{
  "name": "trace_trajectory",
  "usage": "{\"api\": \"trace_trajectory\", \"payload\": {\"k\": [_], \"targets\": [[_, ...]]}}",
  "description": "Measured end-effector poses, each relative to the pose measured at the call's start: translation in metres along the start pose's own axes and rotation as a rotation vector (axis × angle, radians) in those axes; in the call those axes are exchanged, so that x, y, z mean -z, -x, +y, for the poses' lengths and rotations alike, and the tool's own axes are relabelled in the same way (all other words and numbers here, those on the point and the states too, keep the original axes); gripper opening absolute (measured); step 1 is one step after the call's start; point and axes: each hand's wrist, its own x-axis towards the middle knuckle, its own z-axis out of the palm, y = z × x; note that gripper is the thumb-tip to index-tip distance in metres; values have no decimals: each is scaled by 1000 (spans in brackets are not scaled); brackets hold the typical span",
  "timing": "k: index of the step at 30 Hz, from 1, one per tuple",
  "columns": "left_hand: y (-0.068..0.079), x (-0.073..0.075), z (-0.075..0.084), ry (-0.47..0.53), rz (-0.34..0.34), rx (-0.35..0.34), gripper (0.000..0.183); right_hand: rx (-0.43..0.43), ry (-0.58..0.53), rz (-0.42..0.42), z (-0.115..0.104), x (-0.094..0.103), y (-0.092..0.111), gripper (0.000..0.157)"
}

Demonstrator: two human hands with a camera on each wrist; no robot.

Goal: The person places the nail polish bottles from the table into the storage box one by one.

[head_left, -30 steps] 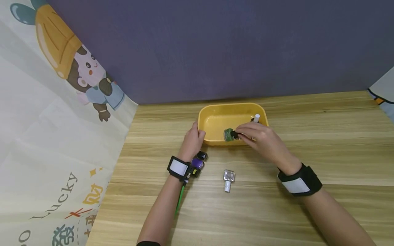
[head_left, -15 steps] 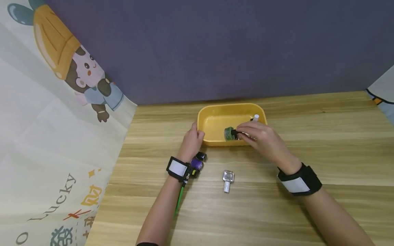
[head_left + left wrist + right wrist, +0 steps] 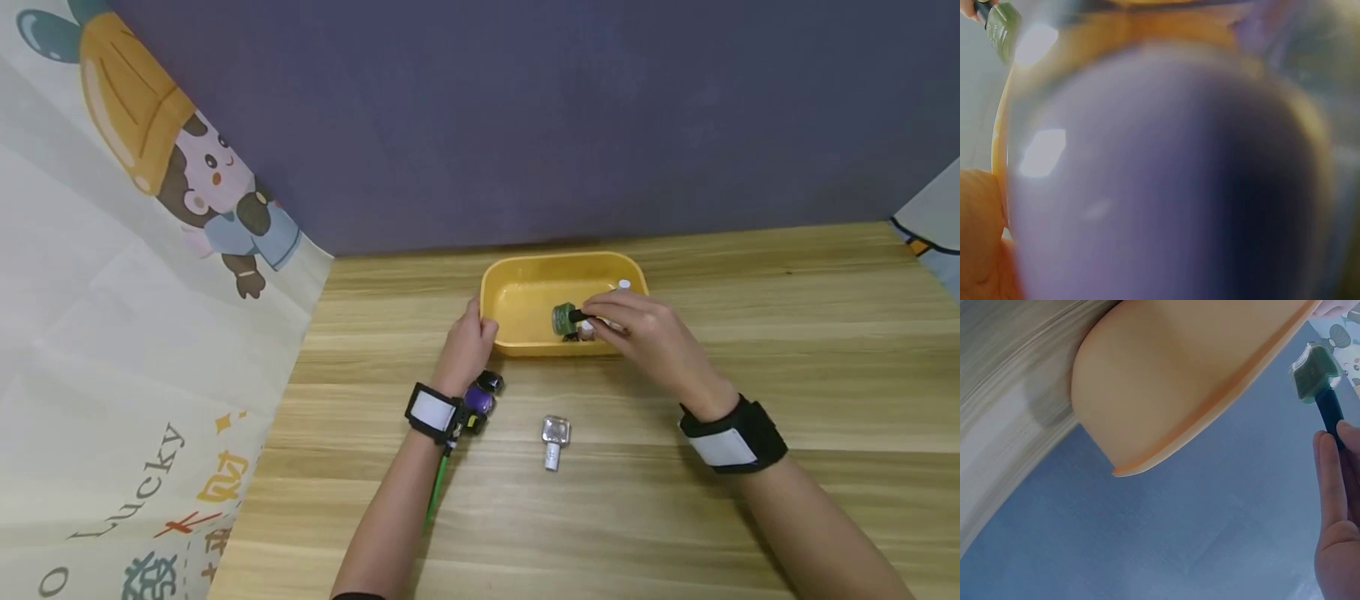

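Observation:
My right hand pinches the black cap of a green nail polish bottle, held over the yellow tub. The right wrist view shows the bottle above the tub's rim, apart from it. At the tub's left end, my left hand grips the wall, thumb on the near side. Inside the tub, partly behind the right hand, are a white-capped bottle and another small bottle. Beside the left wrist lie a purple nail polish bottle and a black one.
A clear, square nail polish bottle with a white cap lies on the wooden table. A dark blue panel stands behind the tub. A printed curtain hangs at the left. A blurred purple shape fills most of the left wrist view.
My right hand has moved slightly right and up in the head view with the green bottle, uncovering more of a small bottle in the tub. The left hand keeps its hold.

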Motion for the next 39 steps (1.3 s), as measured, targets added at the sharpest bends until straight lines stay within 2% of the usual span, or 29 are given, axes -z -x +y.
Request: {"api": "trace_trajectory", "payload": {"k": [11, 16, 39], "targets": [[4, 0, -5, 1, 6, 16, 51, -19, 2, 6, 8, -3, 2, 27], [4, -1, -4, -1, -3, 28, 51, -23, 23, 0, 12, 0, 4, 24], [0, -3, -1, 3, 8, 4, 51, -54, 49, 9, 24, 6, 6, 24]]}}
